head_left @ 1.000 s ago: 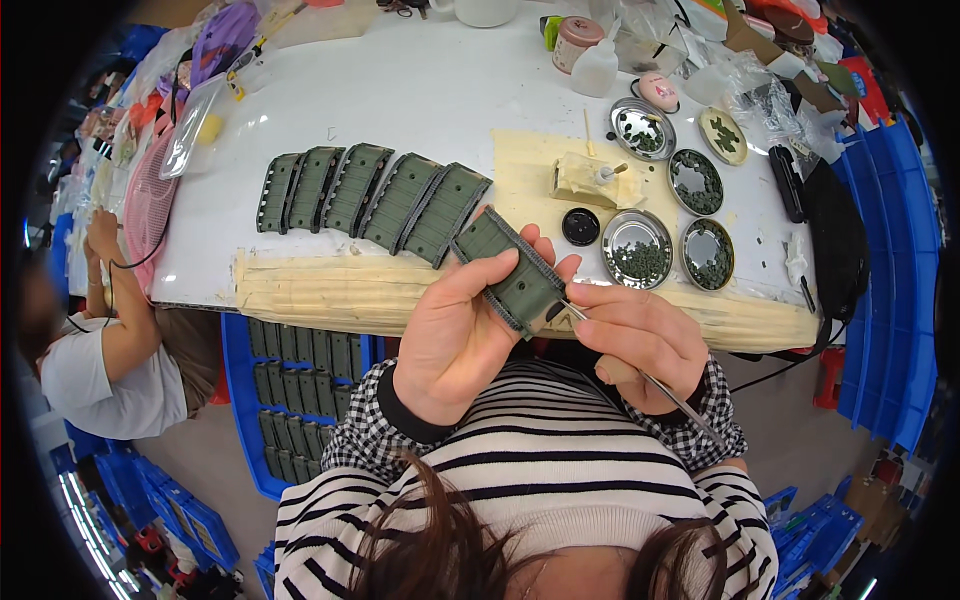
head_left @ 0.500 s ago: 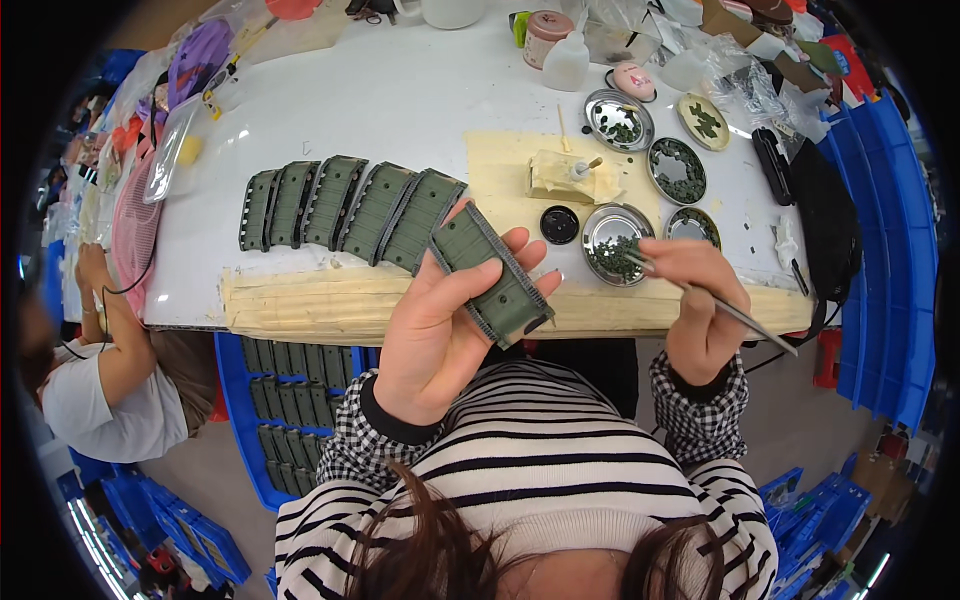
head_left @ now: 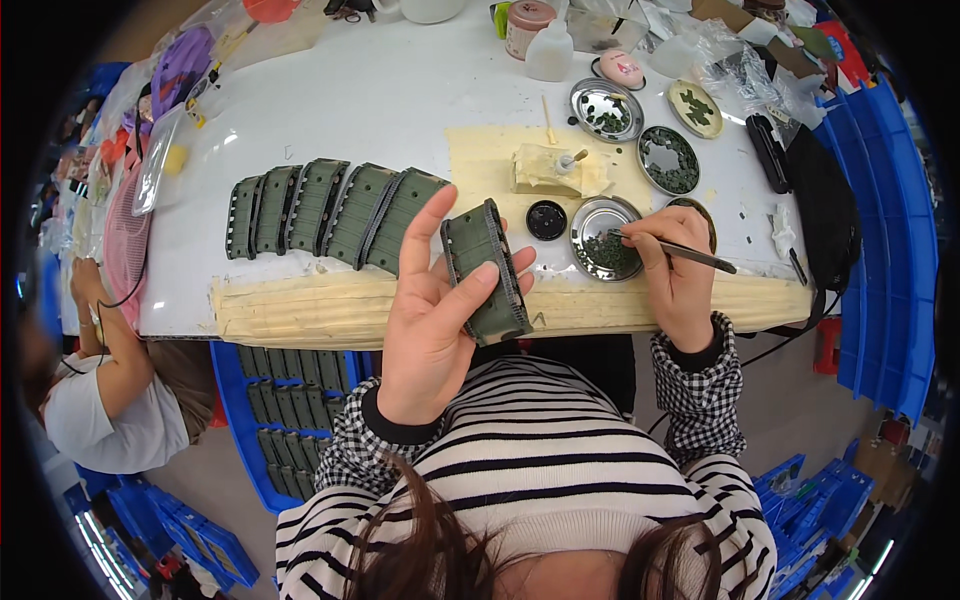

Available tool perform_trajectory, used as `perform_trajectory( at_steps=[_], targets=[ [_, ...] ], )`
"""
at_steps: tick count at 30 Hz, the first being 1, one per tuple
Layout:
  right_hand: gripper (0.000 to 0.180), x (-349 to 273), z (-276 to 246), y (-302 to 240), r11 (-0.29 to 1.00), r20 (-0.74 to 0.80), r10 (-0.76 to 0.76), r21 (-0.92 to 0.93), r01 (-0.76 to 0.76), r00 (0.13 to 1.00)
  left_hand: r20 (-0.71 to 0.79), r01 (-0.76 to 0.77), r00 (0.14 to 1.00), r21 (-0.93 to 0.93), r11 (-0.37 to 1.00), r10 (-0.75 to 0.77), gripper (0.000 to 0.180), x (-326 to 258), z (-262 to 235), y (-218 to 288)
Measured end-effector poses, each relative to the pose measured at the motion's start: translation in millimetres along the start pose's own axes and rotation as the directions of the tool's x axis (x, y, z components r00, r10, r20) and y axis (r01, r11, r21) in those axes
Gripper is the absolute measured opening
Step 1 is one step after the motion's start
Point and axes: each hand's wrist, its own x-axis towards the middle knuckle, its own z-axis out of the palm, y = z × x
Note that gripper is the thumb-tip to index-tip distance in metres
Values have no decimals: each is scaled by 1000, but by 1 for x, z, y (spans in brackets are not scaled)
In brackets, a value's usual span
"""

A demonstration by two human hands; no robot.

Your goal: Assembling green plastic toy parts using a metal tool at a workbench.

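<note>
1. Track piece (head_left: 487, 268), dark green, ribbed plastic with toothed edges, held upright over the worktop's near edge in left hand (head_left: 435, 320); fingers half curled behind it, thumb pressing its front face, index raised free.
2. Right hand (head_left: 677, 285) just right of it, fingers pinched shut on thin metal tweezers (head_left: 680, 250), tip dipped into a round tin (head_left: 603, 238) of small green bits.
3. Judged about midway: held piece seemingly in work, with a fresh bit being picked; how many bits already sit on it cannot be told.
4. Blue bin (head_left: 290, 410) below the worktop edge, stacked with more green track pieces in rows; whether finished or waiting cannot be told.
5. Worktop (head_left: 400, 110) white and smooth, front edge wrapped in cream tape (head_left: 300, 305), creased and layered.
6. Row of five track pieces (head_left: 335, 205) lying overlapped on the worktop left of the held one, same matt green, same ribbing.
7. Small black cap (head_left: 546, 220) beside the tin; behind it a cream paper sheet bearing a crumpled wad (head_left: 555, 170).
8. Farther back, three more shallow round dishes (head_left: 668, 158), shiny metal, holding green bits.
9. Another person's arm (head_left: 110, 340) at far left, apart from this work.
</note>
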Motion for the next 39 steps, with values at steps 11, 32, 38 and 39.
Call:
perform_trajectory(
  at_steps=[11,32,38,39],
  targets=[
    [14,0,-4,-10,937,7,137,323,-132,991,97,133,986,19,991,-134,22,8,-5,-17],
    [20,23,-18,-65,920,153,-325,281,275,933,215,223,950,45,974,-227,30,15,-3,-23],
    [27,12,-10,-67,911,89,-314,309,274,945,194,200,963,-43,979,-188,32,16,-3,-25],
    [28,13,-7,-69,907,86,-330,306,290,940,199,208,961,-55,976,-194,32,15,-3,-24]
  ],
)
